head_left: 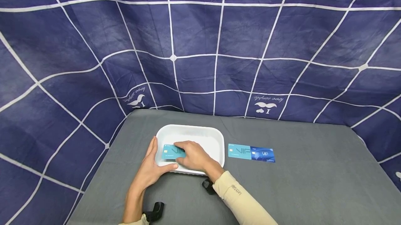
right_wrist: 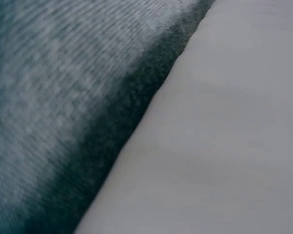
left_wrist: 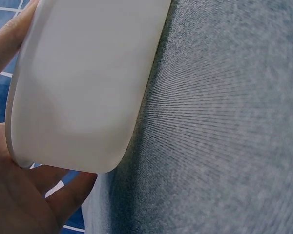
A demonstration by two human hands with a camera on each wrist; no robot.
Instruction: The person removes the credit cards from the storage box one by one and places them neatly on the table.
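White tray (head_left: 203, 137): it sits on the grey cloth (head_left: 313, 169), flat side down and open at the top.
Left hand (head_left: 151, 169): it holds the near left corner of the white tray, fingers along the left end and thumb along the near side. The left wrist camera shows this hand close up against the tray wall.
Right hand (head_left: 194, 157): it reaches into the white tray and pinches a card, with the thumb on the near edge and a finger on the far edge. The grip is narrow.
Held card (head_left: 168, 152): light blue, with VIP on it, inside the white tray near the left end. I cannot tell if it touches the bottom.
Cards on the cloth: a light blue card (head_left: 238, 151) and a dark blue card (head_left: 264, 154) lie just right of the white tray. They meet end to end, the dark one on the right. I cannot tell if one lies a bit over the other.
Right wrist camera: only grey cloth and a blurry white side show there.
Wall: a blue curtain (head_left: 197, 30) with white lines hangs behind.
Sleeve (head_left: 242, 197): cream, on the right arm.
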